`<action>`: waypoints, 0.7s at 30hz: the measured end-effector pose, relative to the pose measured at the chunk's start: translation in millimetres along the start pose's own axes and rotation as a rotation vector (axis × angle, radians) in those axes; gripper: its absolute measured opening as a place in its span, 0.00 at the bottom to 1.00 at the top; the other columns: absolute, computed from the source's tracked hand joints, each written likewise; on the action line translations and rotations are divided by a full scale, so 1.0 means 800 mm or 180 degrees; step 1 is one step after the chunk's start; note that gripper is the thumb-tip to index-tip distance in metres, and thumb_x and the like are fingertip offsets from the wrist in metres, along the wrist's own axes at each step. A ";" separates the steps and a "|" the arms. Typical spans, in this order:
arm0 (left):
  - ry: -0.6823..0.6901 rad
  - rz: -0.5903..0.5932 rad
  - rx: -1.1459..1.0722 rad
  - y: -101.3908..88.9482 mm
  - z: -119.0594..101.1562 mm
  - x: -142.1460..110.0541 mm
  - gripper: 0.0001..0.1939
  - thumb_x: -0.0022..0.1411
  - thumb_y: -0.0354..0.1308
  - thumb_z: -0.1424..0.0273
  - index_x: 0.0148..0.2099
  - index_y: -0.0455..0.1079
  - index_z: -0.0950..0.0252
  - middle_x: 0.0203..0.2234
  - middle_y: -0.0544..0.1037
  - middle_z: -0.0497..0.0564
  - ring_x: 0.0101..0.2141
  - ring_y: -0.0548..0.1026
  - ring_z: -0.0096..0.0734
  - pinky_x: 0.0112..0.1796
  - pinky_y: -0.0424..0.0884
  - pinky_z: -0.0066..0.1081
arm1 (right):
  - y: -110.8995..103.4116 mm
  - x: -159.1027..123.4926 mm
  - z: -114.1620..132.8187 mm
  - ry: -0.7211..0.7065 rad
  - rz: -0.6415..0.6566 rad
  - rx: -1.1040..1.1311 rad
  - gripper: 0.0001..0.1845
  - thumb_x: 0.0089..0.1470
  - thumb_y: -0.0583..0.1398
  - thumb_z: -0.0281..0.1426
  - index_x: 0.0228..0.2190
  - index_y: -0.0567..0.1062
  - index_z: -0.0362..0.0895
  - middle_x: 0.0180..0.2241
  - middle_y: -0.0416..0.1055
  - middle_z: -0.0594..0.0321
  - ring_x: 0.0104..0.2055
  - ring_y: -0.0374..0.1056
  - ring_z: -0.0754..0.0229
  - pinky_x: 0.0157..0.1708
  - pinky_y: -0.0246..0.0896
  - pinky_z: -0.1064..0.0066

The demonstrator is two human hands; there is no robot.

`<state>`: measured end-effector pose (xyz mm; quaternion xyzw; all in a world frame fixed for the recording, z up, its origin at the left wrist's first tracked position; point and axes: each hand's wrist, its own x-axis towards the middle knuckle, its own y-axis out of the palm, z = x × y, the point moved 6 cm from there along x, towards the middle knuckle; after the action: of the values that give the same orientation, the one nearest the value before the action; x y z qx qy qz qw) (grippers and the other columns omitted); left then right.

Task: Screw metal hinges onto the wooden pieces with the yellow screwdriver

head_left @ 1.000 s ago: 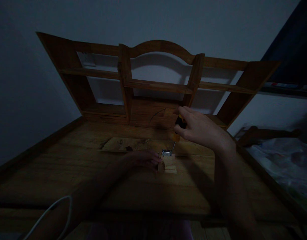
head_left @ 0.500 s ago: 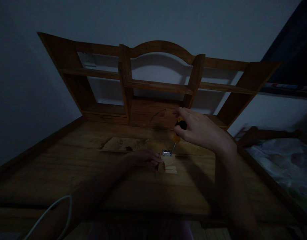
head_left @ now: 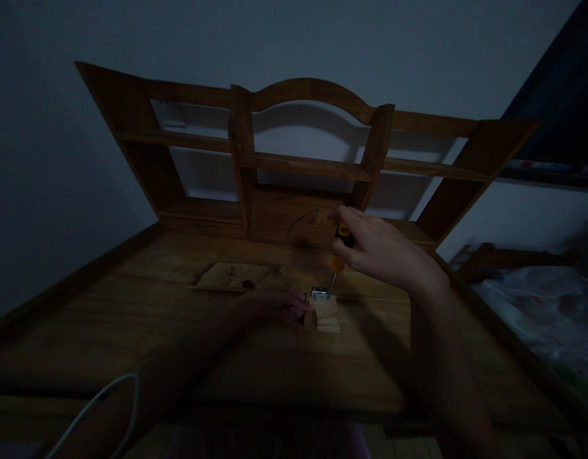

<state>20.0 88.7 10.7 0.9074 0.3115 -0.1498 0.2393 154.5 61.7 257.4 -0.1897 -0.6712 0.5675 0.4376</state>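
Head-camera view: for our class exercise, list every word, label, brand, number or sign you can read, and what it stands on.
No text is readable.
Yellow-and-black screwdriver in the right hand: no legible marking.
Small silvery metal fitting: too small to tell.
Red-and-white strip, far right: too blurred.

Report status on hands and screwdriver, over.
Right hand grips screwdriver, tip at metal piece's right edge. Left hand close by, grip unclear. Nothing visibly blocking screwdriver.

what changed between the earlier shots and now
Very little: the bare right hand seems to have shifted slightly on the yellow-and-black-handled screwdriver. Nothing was taken up or let go. The bare left hand stays beside the small shiny metal fitting on the brown wooden tabletop.
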 end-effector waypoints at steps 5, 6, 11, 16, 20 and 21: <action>0.0021 0.0106 -0.0031 0.000 0.000 0.001 0.11 0.54 0.70 0.66 0.36 0.75 0.67 0.21 0.67 0.43 0.25 0.67 0.23 0.43 0.73 0.36 | -0.002 -0.001 -0.002 0.0148 0.0007 -0.0212 0.18 0.66 0.50 0.41 0.50 0.69 0.44 0.34 0.76 0.57 0.37 0.72 0.52 0.35 0.58 0.66; 0.0016 0.0123 -0.0047 0.001 0.000 0.001 0.11 0.54 0.70 0.66 0.36 0.75 0.67 0.20 0.66 0.42 0.24 0.65 0.23 0.43 0.73 0.36 | -0.003 -0.002 -0.004 0.0234 -0.0024 -0.0339 0.20 0.66 0.50 0.43 0.48 0.70 0.44 0.32 0.76 0.56 0.35 0.72 0.52 0.34 0.58 0.66; -0.0031 0.0024 -0.0046 0.001 -0.001 0.001 0.12 0.52 0.71 0.67 0.34 0.73 0.69 0.18 0.62 0.40 0.22 0.62 0.21 0.42 0.73 0.38 | -0.005 -0.002 -0.014 0.0331 -0.0108 -0.0333 0.19 0.62 0.54 0.42 0.48 0.70 0.42 0.42 0.75 0.52 0.41 0.72 0.50 0.38 0.60 0.64; -0.0039 0.0047 -0.0100 -0.002 0.003 0.004 0.12 0.53 0.70 0.66 0.35 0.74 0.69 0.19 0.65 0.41 0.23 0.66 0.22 0.42 0.73 0.37 | 0.000 0.001 -0.008 -0.0066 -0.0032 0.0068 0.13 0.63 0.53 0.35 0.45 0.70 0.43 0.41 0.75 0.57 0.42 0.71 0.54 0.41 0.60 0.66; -0.0065 0.0074 -0.0084 -0.001 0.002 0.004 0.13 0.53 0.70 0.66 0.38 0.75 0.68 0.23 0.71 0.44 0.26 0.71 0.24 0.41 0.74 0.34 | 0.000 0.001 -0.008 0.0153 -0.0104 -0.0319 0.15 0.65 0.52 0.39 0.45 0.70 0.43 0.33 0.75 0.57 0.36 0.71 0.53 0.34 0.58 0.66; -0.0080 0.0090 -0.0070 0.000 0.002 0.004 0.13 0.53 0.70 0.66 0.38 0.75 0.68 0.23 0.71 0.44 0.25 0.70 0.23 0.41 0.74 0.34 | -0.001 0.000 -0.009 0.0230 -0.0126 -0.0412 0.16 0.64 0.52 0.40 0.46 0.70 0.43 0.32 0.75 0.57 0.35 0.72 0.52 0.34 0.59 0.65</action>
<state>22.2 89.2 8.2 0.9070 0.2971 -0.1544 0.2553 160.5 66.2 258.1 -0.2246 -0.6939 0.5069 0.4595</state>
